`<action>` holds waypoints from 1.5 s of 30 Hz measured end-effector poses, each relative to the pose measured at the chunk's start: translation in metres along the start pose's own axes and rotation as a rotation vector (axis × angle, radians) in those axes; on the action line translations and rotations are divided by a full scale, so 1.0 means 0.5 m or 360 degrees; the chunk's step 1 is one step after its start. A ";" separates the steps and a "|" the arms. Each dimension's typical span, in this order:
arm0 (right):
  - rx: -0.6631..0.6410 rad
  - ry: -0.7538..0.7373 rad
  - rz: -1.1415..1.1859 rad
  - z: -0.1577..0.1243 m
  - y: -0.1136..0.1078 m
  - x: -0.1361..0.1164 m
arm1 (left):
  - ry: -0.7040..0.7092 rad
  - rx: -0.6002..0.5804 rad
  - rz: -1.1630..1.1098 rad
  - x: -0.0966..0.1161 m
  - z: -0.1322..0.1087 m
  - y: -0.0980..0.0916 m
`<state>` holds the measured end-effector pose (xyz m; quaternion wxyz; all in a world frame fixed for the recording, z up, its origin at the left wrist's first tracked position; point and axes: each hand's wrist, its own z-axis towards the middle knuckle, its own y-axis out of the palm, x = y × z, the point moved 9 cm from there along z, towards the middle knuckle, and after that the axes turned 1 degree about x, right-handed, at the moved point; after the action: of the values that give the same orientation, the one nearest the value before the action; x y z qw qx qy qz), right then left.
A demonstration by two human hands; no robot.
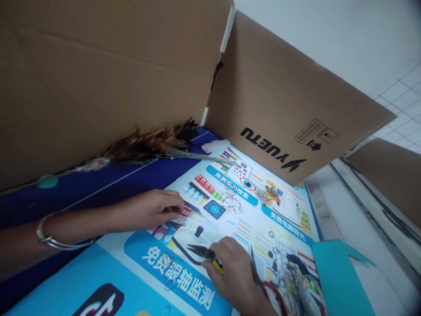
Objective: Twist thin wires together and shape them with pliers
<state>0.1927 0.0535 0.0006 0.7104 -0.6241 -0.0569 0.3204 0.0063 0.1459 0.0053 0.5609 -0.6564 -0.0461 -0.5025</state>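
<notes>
My right hand [230, 267] is closed around a pair of pliers [201, 251] with dark jaws and a yellow handle. The jaws point left over the printed sheet [138, 272]. My left hand [167, 208] is up and to the left of the jaws, its fingers curled together; whatever they hold is too thin or hidden to make out. Loose thin wire loops [232, 202] lie on the sheet beyond both hands. A few bent wires [169, 267] rest on the sheet to the left of the pliers. Red-handled scissors [274, 294] lie beside my right wrist.
Cardboard walls [98, 79] rise at the back and right. Brown feathers [154, 138] and a bundle of straight wires [200, 156] lie along the back. At the right are a tangled wire heap [286, 276], a roll of tape [312, 296] and a teal box [338, 281].
</notes>
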 end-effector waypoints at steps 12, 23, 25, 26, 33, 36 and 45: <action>0.0017 -0.0021 -0.0005 -0.001 -0.002 -0.002 | 0.0364 -0.0522 0.0363 0.116 -0.081 0.130; 0.0032 -0.0038 0.0017 -0.002 -0.002 -0.001 | 0.0446 -0.0412 0.0510 0.125 -0.085 0.173; 0.0042 -0.0045 0.0017 -0.002 -0.005 -0.003 | 0.0433 -0.0386 0.0445 0.122 -0.084 0.173; 0.0048 -0.0048 0.0019 -0.002 -0.006 -0.004 | 0.0432 -0.0370 0.0413 0.122 -0.084 0.173; 0.0064 0.0007 0.0027 0.001 -0.008 -0.001 | 0.0422 -0.0377 0.0229 0.140 -0.089 0.162; 0.0081 0.0031 0.0041 0.002 -0.010 0.001 | 0.0410 -0.0416 0.0207 0.153 -0.090 0.154; 0.0146 0.0029 0.0127 -0.003 -0.018 0.004 | 0.0462 -0.0430 0.0120 0.152 -0.091 0.167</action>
<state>0.1985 0.0531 0.0081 0.7255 -0.5955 -0.0108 0.3450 0.0683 0.0413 -0.0044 0.4868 -0.6476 0.1277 -0.5721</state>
